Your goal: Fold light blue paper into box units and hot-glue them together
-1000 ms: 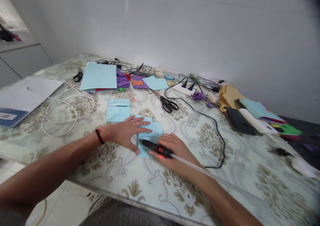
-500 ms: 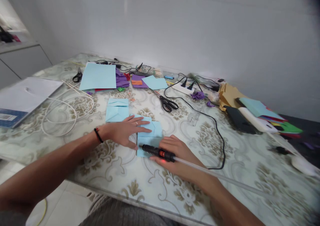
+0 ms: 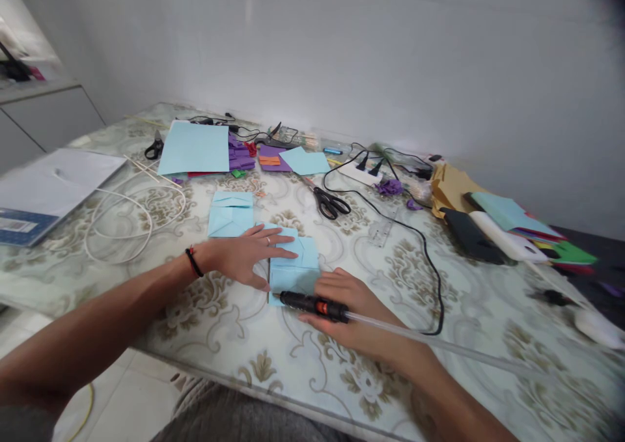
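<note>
My left hand [image 3: 251, 254] lies flat with fingers spread, pressing on a folded light blue paper [image 3: 295, 278] on the table. A ring and a dark bracelet show on it. My right hand [image 3: 349, 305] is wrapped round a black glue gun [image 3: 312, 304], from whose back a long clear glue stick [image 3: 420, 334] sticks out. The gun's nozzle is over the paper's near left corner, close to my left thumb; whether it touches the paper I cannot tell. Another folded light blue paper [image 3: 231, 215] sits just beyond my left hand.
Black-handled scissors [image 3: 329, 202] lie behind the papers. A black cord [image 3: 434, 260] runs from a white power strip [image 3: 359, 172] round the right side. Light blue sheets [image 3: 193, 149] are at the back left, near a coiled white cord [image 3: 146, 234]. A phone [image 3: 471, 237] lies right.
The glue gun's nozzle has shifted slightly to the right along the paper's near edge, and the red glow on its underside no longer shows. My left hand keeps its place on the paper.
</note>
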A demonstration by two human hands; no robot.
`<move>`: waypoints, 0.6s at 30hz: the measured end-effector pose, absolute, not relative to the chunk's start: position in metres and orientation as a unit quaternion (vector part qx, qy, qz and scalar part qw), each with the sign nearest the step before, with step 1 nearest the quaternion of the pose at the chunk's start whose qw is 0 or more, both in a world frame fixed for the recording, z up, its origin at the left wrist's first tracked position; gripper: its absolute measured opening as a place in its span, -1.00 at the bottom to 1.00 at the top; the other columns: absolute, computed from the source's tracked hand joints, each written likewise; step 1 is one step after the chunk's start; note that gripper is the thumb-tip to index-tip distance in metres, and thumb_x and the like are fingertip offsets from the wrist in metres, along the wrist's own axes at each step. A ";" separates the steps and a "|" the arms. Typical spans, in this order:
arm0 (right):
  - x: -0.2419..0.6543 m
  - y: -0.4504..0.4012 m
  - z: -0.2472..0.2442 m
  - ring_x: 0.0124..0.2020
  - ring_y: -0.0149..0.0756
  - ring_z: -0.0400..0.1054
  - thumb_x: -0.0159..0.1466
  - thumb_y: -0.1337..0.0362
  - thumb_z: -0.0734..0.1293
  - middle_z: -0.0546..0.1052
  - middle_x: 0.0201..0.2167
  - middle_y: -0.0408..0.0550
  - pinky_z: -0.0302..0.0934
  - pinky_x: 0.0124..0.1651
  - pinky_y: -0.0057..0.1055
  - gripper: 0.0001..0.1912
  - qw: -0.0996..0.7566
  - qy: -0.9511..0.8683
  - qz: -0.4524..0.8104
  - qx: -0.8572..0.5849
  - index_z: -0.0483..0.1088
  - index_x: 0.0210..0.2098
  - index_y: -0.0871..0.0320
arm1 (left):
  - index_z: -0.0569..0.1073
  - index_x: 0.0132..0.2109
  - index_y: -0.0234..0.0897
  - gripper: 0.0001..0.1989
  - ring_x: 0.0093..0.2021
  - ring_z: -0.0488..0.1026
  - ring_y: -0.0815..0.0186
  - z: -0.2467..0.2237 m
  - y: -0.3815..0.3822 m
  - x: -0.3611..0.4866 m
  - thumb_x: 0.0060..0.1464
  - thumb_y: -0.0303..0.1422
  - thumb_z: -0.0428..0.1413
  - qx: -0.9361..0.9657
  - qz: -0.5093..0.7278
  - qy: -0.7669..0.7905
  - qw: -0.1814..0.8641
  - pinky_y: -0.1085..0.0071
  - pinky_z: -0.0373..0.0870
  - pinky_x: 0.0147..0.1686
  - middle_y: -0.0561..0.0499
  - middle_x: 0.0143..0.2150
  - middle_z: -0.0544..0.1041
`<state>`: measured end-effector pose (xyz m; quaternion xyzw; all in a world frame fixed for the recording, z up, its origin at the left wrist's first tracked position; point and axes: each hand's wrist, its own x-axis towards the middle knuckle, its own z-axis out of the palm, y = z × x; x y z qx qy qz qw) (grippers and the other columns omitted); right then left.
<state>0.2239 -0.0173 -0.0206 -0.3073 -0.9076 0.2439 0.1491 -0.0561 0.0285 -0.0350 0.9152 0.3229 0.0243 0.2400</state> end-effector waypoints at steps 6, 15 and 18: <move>0.224 -0.018 -0.018 -0.33 -0.25 0.44 0.35 0.24 0.37 0.48 -0.49 -0.16 0.15 -0.12 -0.28 -0.72 0.140 -0.917 0.238 -0.289 0.31 -0.48 0.13 | 0.20 0.46 -0.03 -0.16 0.56 -0.19 -0.20 -0.035 0.029 -0.056 0.11 -0.05 0.30 0.915 0.023 0.323 0.239 -0.30 -0.27 0.43 -0.15 0.58 -0.01; 0.230 -0.015 -0.014 -0.34 -0.28 0.42 0.23 0.42 0.35 0.51 -0.45 -0.17 0.14 -0.13 -0.28 -0.81 0.109 -0.919 0.232 -0.299 0.29 -0.48 0.13 | 0.22 0.45 -0.06 -0.16 0.56 -0.19 -0.23 -0.031 0.029 -0.055 0.11 -0.03 0.30 0.912 0.019 0.326 0.247 -0.30 -0.30 0.44 -0.15 0.58 -0.01; 0.233 -0.014 -0.012 -0.31 -0.27 0.44 0.24 0.41 0.35 0.54 -0.42 -0.17 0.15 -0.09 -0.26 -0.84 0.100 -0.915 0.237 -0.312 0.34 -0.46 0.12 | 0.21 0.46 -0.08 -0.15 0.56 -0.20 -0.23 -0.030 0.029 -0.054 0.11 -0.01 0.29 0.913 0.012 0.326 0.244 -0.30 -0.29 0.44 -0.16 0.58 -0.02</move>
